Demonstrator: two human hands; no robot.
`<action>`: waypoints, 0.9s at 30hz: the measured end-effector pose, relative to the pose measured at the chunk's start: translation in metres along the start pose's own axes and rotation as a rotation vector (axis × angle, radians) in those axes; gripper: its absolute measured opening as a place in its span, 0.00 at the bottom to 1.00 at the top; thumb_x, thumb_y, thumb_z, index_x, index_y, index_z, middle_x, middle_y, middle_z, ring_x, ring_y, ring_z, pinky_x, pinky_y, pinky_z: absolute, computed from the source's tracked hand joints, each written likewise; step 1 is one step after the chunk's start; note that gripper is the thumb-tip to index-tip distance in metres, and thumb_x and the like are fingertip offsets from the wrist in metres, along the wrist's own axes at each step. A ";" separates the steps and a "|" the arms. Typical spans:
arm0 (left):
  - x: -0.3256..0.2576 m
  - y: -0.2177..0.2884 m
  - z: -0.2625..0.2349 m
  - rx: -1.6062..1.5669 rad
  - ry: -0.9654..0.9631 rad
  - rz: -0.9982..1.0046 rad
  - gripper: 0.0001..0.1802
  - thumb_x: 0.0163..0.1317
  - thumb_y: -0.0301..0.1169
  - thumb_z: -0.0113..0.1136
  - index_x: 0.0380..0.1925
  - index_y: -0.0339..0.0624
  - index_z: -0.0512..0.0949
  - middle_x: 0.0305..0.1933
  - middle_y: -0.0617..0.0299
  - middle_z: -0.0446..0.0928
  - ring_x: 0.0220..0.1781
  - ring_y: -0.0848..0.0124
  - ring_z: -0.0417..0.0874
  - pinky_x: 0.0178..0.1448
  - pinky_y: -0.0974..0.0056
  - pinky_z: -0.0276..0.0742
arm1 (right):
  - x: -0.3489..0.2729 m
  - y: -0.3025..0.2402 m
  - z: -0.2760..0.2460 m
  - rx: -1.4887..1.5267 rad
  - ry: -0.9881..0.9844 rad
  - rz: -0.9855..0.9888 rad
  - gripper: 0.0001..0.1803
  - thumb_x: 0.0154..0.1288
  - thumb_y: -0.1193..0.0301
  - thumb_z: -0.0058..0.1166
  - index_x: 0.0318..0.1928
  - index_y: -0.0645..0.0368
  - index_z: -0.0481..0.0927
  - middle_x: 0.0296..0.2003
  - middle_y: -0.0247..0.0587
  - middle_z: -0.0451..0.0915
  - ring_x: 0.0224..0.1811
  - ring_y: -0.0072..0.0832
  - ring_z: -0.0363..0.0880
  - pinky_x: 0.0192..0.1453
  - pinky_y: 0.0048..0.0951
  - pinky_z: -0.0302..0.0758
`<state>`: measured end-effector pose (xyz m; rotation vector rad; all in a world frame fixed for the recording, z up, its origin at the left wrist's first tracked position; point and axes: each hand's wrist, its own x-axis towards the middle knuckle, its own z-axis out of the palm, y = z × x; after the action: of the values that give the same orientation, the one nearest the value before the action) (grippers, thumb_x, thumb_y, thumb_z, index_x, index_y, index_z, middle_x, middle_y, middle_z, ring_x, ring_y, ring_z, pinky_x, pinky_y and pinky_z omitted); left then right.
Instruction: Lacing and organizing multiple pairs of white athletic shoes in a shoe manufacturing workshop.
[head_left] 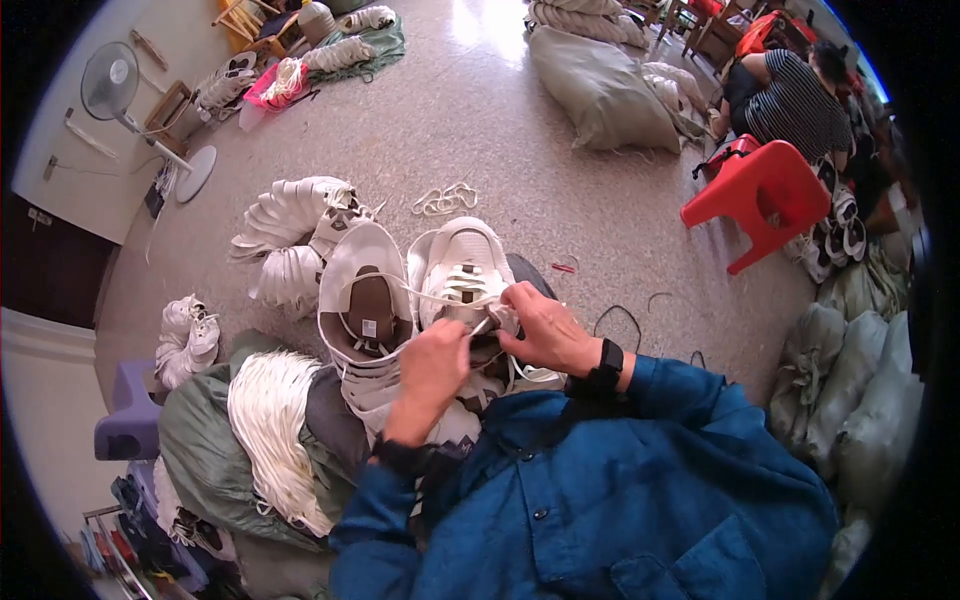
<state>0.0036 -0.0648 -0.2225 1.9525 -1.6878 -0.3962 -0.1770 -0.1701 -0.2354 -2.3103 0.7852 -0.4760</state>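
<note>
Two white sports shoes lie on my lap, toes pointing away from me. The right shoe [462, 262] has a white lace [440, 297] threaded across its eyelets. My left hand [433, 362] pinches one end of that lace just below the shoe's tongue. My right hand [543, 328] grips the lace at the shoe's right side, fingers closed on it. The left shoe [365, 300] lies beside it, its brown insole showing, untouched. A thick bundle of loose white laces [272, 432] hangs over a green sack at my left.
A pile of white shoes [290, 225] lies on the floor ahead. A red plastic stool [765, 195] stands to the right, with a seated person in a striped shirt [795, 100] behind it. Grey sacks [600, 90], a standing fan [125, 100] and a purple stool [125, 415] surround me.
</note>
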 end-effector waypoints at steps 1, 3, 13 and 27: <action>-0.008 -0.009 -0.013 0.054 -0.016 -0.020 0.04 0.60 0.28 0.58 0.30 0.40 0.80 0.32 0.52 0.79 0.36 0.52 0.82 0.41 0.53 0.77 | -0.001 0.004 0.002 0.011 0.016 0.007 0.23 0.56 0.67 0.61 0.48 0.64 0.69 0.42 0.55 0.74 0.38 0.52 0.78 0.41 0.44 0.76; -0.028 -0.025 -0.045 0.133 0.005 -0.140 0.04 0.59 0.28 0.59 0.30 0.40 0.81 0.32 0.52 0.79 0.36 0.52 0.82 0.40 0.53 0.77 | 0.001 0.003 0.003 -0.006 0.021 -0.011 0.23 0.57 0.66 0.61 0.48 0.64 0.68 0.42 0.55 0.74 0.38 0.52 0.78 0.41 0.44 0.76; -0.045 0.001 -0.040 -0.001 0.020 -0.028 0.02 0.59 0.27 0.60 0.31 0.41 0.79 0.31 0.52 0.77 0.34 0.51 0.81 0.37 0.53 0.75 | 0.032 -0.001 -0.001 0.005 0.119 -0.219 0.09 0.63 0.71 0.56 0.42 0.60 0.76 0.41 0.46 0.75 0.43 0.46 0.77 0.44 0.44 0.75; -0.028 0.001 -0.020 -0.032 0.056 0.028 0.04 0.62 0.26 0.57 0.34 0.38 0.79 0.35 0.49 0.78 0.38 0.48 0.81 0.41 0.51 0.76 | 0.031 0.009 0.008 0.019 -0.056 -0.285 0.07 0.61 0.69 0.54 0.33 0.58 0.73 0.29 0.51 0.77 0.32 0.52 0.80 0.33 0.48 0.77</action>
<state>0.0087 -0.0339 -0.2090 1.8974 -1.6616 -0.3529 -0.1529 -0.1923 -0.2434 -2.4174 0.4232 -0.5373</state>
